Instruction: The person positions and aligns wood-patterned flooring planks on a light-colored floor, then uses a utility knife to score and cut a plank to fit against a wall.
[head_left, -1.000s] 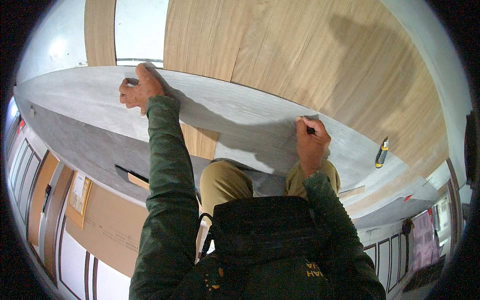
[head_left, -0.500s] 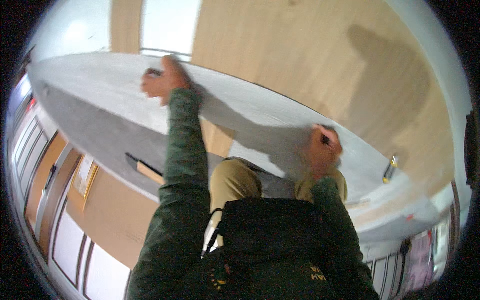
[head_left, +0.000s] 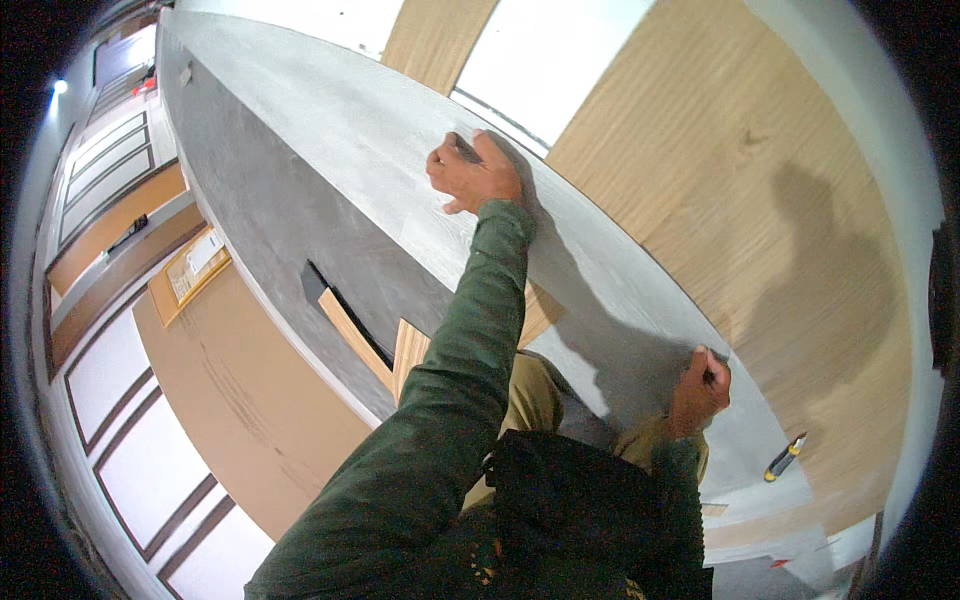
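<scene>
My left hand rests with bent, separated fingers on a long light grey plank, near its edge beside wood-look planks and a white gap. My right hand is pinched at the same plank's edge, lower right; what lies inside its fingers is hidden. A yellow and black utility knife lies just to the right of that hand. Below my left forearm, narrow wood offcuts lie near my bent knees and a black bag at my front.
A dark grey floor strip runs along the left of the light plank. Beyond it are a large cardboard sheet, a yellow-edged board, and white panelled doors or wall panels. A small red item sits at the far upper left.
The view has swung left and tilted, so both hands appear farther right, my right one also lower. Both remain on the grey plank in much the same poses.
</scene>
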